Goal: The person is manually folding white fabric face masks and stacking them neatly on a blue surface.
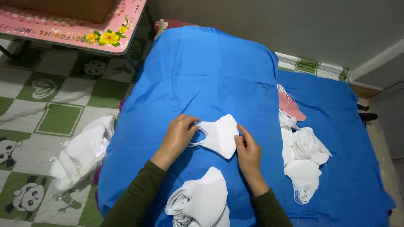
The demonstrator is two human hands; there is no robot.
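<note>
A single white folded face mask (221,135) lies flat on the blue cloth (206,71). My left hand (179,135) pinches the mask's left ear loop and edge. Fingertips of my right hand (248,151) press its right edge. A stack of white masks (202,201) sits near me between my forearms. Further white masks (305,162) are piled to the right of my right hand, with a pink mask (289,107) lying beyond them.
A clear plastic bag of white masks (80,153) lies on the green-and-white checked panda mat (54,113) at left. A pink low table with flower print (71,31) stands at the back left. Grey wall and a green striped pillow (309,66) are behind.
</note>
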